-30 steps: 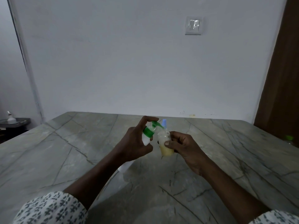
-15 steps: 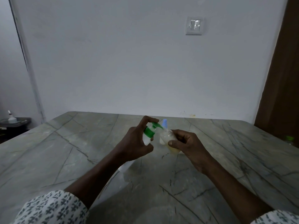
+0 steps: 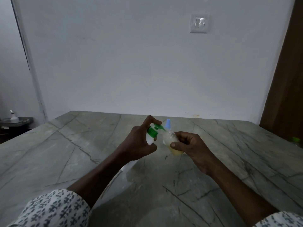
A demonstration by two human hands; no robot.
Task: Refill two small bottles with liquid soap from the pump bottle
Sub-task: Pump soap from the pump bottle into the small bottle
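Head camera view, looking down at two bare forearms that are reaching over a grey, veined stone desk (image 3: 65,153) set against a plain pale wall. The left hand (image 3: 136,145) is wrapping its grip around a white pump bottle (image 3: 150,140) with a green collar and pump head, holding it tilted toward the right. Its index finger (image 3: 150,119) is lying curled over the top of the pump head. The green spout is pointing at the mouth of a small bottle (image 3: 172,140), a clear one partly filled with pale yellow liquid. The right hand (image 3: 193,148) is clamping its grip on this bottle, thumb in front and fingers curled behind, and is holding it just above the middle of the desk, leaning left toward the spout. Just beyond the two, a blue-capped bottle (image 3: 168,124) is showing only its top, so its footing cannot be told. Patterned white sleeves (image 3: 49,208) are covering the near arms. A light switch (image 3: 198,23) is sitting high on the wall, a dark side shelf (image 3: 16,120) is standing at far left, and a small green object (image 3: 296,139) is lying at the desk's right edge.
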